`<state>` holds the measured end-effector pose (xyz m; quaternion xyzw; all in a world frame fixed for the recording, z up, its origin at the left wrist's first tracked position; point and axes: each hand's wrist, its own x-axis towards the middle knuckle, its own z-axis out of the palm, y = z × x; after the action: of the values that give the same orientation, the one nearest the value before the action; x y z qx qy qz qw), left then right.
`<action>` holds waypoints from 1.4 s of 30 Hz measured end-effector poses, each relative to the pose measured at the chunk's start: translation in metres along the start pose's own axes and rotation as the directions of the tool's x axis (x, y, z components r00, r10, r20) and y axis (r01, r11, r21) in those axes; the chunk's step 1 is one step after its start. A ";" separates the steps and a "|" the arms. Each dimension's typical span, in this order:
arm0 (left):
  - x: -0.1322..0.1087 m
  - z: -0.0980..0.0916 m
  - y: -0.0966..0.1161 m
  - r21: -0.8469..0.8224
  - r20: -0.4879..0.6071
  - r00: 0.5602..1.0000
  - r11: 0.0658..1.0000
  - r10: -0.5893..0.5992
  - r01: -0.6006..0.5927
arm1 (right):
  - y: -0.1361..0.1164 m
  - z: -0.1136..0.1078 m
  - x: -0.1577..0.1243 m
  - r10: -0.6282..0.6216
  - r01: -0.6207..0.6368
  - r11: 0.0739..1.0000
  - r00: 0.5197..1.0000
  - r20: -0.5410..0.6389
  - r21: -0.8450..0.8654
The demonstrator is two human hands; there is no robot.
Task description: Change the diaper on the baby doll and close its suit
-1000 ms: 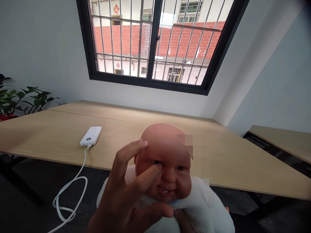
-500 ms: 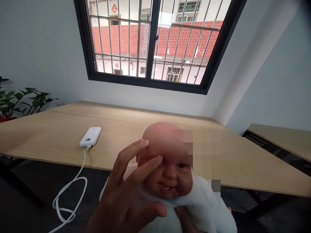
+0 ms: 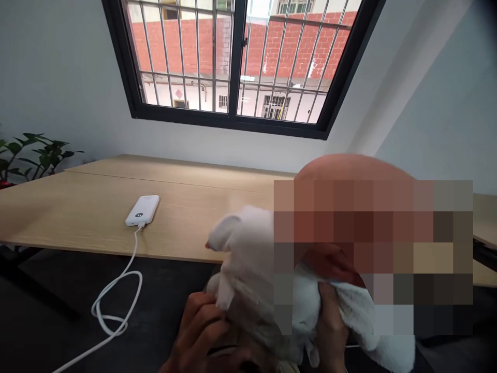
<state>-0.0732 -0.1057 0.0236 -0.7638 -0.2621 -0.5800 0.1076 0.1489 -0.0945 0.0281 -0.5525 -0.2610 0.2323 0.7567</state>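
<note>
A baby doll (image 3: 355, 166) in fluffy white clothing is held up in front of the table, its head at the right and partly covered by blurred squares. My right hand (image 3: 332, 326) is closed on the doll's white clothing below the head. At the lower left, my left hand (image 3: 205, 331) has its fingers curled against the clothing, closed on the doll; its fingertips are partly hidden. One white sleeve or leg of the doll sticks out to the left over the table edge.
A white power bank (image 3: 143, 211) lies on the wooden table (image 3: 186, 228), its white cable (image 3: 112, 284) looping down past the front edge. A barred window (image 3: 233, 122) is behind, with a green plant (image 3: 48, 155) at the far left.
The doll has come higher and to the right and has turned. My left hand has left its face and moved down, its fingers now curled at the clothing. The view has shifted slightly.
</note>
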 end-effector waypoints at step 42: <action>0.016 0.030 -0.004 -0.107 -0.304 0.859 0.910 -0.413 0.400 | -0.052 0.016 -0.017 0.001 0.015 0.999 0.953 -0.302 0.050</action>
<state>-0.0477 -0.0845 0.0287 -0.5891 -0.3844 -0.7107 0.0085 0.1285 -0.1083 0.0796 -0.5608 -0.1384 0.1493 0.8025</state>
